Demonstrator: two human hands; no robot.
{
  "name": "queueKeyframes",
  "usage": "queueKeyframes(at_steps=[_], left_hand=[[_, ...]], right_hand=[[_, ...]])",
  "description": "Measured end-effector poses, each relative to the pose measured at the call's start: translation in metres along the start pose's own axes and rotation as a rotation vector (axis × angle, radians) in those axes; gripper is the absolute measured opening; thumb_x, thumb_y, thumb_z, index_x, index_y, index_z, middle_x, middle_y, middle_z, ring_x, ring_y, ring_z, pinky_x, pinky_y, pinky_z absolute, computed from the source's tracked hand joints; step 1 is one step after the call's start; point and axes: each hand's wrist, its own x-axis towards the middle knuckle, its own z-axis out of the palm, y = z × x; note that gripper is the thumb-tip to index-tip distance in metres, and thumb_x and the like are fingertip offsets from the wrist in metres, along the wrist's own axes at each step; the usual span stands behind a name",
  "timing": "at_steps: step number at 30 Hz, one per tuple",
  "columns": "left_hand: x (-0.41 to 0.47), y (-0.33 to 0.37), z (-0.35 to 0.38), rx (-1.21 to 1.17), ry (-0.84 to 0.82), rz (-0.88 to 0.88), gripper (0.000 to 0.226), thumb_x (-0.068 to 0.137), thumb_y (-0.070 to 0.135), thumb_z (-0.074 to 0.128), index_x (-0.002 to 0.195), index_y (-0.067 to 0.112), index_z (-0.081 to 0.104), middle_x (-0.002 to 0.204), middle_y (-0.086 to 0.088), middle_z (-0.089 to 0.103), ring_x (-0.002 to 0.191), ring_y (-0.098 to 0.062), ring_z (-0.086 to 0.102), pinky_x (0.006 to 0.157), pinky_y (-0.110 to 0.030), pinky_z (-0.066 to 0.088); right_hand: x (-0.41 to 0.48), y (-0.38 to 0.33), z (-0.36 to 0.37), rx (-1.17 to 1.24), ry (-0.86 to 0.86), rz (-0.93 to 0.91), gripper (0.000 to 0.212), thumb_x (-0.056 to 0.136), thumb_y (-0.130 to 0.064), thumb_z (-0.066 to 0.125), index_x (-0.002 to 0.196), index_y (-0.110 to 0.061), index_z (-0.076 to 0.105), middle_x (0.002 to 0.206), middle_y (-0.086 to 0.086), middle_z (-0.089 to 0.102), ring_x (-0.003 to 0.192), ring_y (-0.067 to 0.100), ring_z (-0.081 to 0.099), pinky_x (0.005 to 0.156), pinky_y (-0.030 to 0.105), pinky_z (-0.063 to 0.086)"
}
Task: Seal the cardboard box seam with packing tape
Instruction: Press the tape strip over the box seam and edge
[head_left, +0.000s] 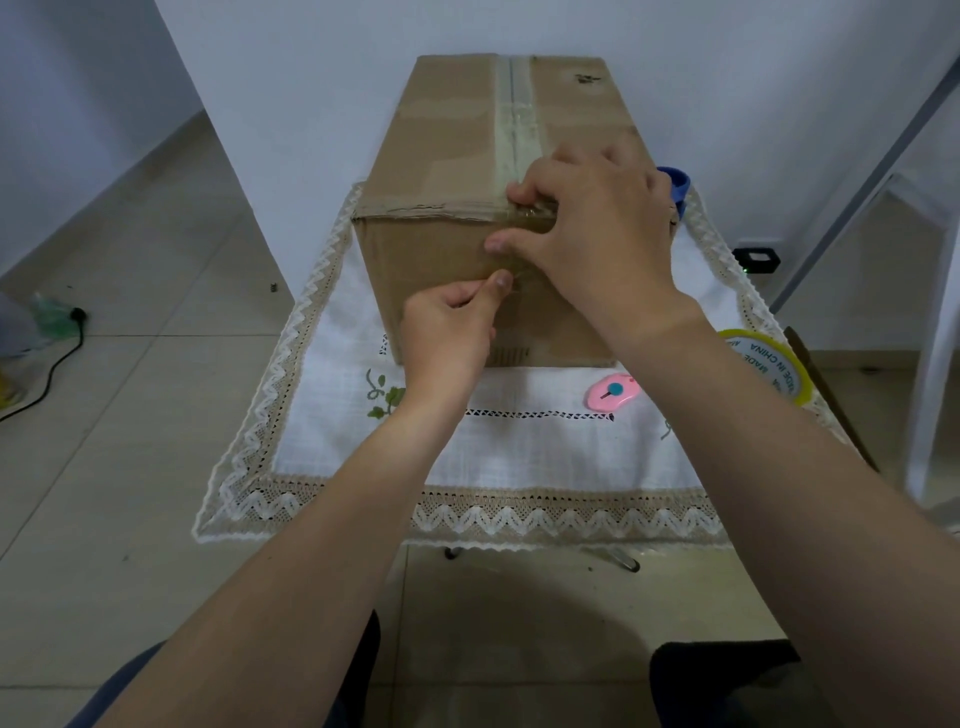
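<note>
1. Cardboard box (447, 156) sits on the desk (519, 452), clear tape strip (514, 114) already along the top seam.
2. Step now: press the tape end down over the front edge, rub flat, no bubbles.
3. Right hand (592, 228) mostly open, fingers spread, pressing tape at the box's front top edge.
4. Left hand (452, 332) curled, thumb & forefinger pinching the tape end against the front face.
5. Tape roll (769, 364) & pink cutter (613, 392) lie nearby.

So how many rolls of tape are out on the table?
1 for certain: the yellow tape roll at the table's right edge, beside the pink cutter. A blue object behind the right hand is mostly hidden; I can't tell what it is.
</note>
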Motion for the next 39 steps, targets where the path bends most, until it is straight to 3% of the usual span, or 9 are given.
queueKeyframes(at_steps=[5, 9, 15, 20, 29, 32, 35, 39], left_hand=[[0.0, 0.0, -0.001, 0.005, 0.004, 0.019, 0.018, 0.092, 0.038, 0.078, 0.075, 0.031, 0.077, 0.04, 0.012, 0.055, 0.041, -0.002, 0.05, 0.062, -0.029, 0.049], [0.0, -0.001, 0.0, 0.005, 0.01, 0.012, 0.019, 0.092, 0.038, 0.078, 0.074, 0.032, 0.077, 0.04, 0.012, 0.054, 0.041, -0.004, 0.049, 0.06, -0.029, 0.047], [0.002, -0.002, -0.001, 0.015, 0.014, 0.017, 0.02, 0.092, 0.038, 0.078, 0.074, 0.028, 0.077, 0.039, 0.011, 0.054, 0.04, -0.003, 0.049, 0.058, -0.027, 0.045], [0.003, -0.003, 0.0, 0.019, 0.022, 0.027, 0.028, 0.092, 0.038, 0.078, 0.066, 0.027, 0.076, 0.042, 0.01, 0.055, 0.044, -0.005, 0.051, 0.063, -0.03, 0.049], [0.002, -0.002, 0.0, 0.025, 0.027, 0.03, 0.022, 0.091, 0.037, 0.079, 0.071, 0.029, 0.077, 0.044, 0.009, 0.058, 0.043, -0.002, 0.053, 0.063, -0.03, 0.051], [0.002, -0.001, -0.001, 0.017, 0.027, 0.017, 0.022, 0.091, 0.037, 0.079, 0.07, 0.029, 0.076, 0.045, 0.01, 0.058, 0.043, -0.002, 0.052, 0.062, -0.028, 0.049], [0.002, -0.001, -0.002, 0.018, 0.02, 0.013, 0.025, 0.091, 0.037, 0.079, 0.068, 0.028, 0.076, 0.042, 0.011, 0.055, 0.043, -0.004, 0.051, 0.062, -0.027, 0.048], [0.001, 0.001, -0.002, 0.022, 0.023, 0.012, 0.023, 0.091, 0.037, 0.079, 0.07, 0.027, 0.077, 0.042, 0.011, 0.056, 0.043, -0.002, 0.052, 0.062, -0.027, 0.05]], right_hand=[[0.007, 0.007, -0.005, 0.039, 0.001, 0.039, 0.041, 0.083, -0.077, 0.058, 0.1, -0.046, 0.078, 0.13, -0.02, 0.062, 0.124, 0.022, 0.045, 0.104, 0.045, 0.03], [0.009, 0.011, -0.002, 0.079, -0.001, 0.004, 0.043, 0.076, -0.073, 0.068, 0.105, -0.042, 0.078, 0.142, -0.023, 0.056, 0.129, 0.019, 0.042, 0.107, 0.044, 0.03], [-0.007, 0.02, 0.004, 0.001, -0.008, -0.056, 0.05, 0.075, -0.065, 0.075, 0.122, -0.049, 0.07, 0.157, -0.018, 0.042, 0.135, 0.03, 0.038, 0.108, 0.049, 0.025], [-0.003, 0.02, 0.002, 0.006, 0.05, -0.038, 0.035, 0.089, -0.07, 0.055, 0.114, -0.053, 0.072, 0.152, -0.022, 0.048, 0.134, 0.029, 0.039, 0.105, 0.048, 0.023], [-0.011, 0.022, 0.003, -0.018, -0.014, -0.045, 0.047, 0.08, -0.061, 0.072, 0.126, -0.052, 0.066, 0.159, -0.021, 0.04, 0.143, 0.032, 0.031, 0.11, 0.054, 0.023], [-0.004, 0.021, 0.0, -0.011, -0.014, -0.024, 0.042, 0.083, -0.067, 0.065, 0.122, -0.052, 0.069, 0.156, -0.023, 0.043, 0.144, 0.029, 0.029, 0.112, 0.053, 0.02], [0.006, 0.017, -0.001, 0.008, -0.006, 0.018, 0.051, 0.087, -0.074, 0.052, 0.127, -0.047, 0.068, 0.146, -0.023, 0.054, 0.143, 0.023, 0.03, 0.108, 0.046, 0.02], [-0.002, 0.019, 0.0, 0.024, -0.027, -0.045, 0.034, 0.09, -0.061, 0.062, 0.121, -0.049, 0.071, 0.155, -0.025, 0.043, 0.144, 0.028, 0.029, 0.108, 0.05, 0.021]])
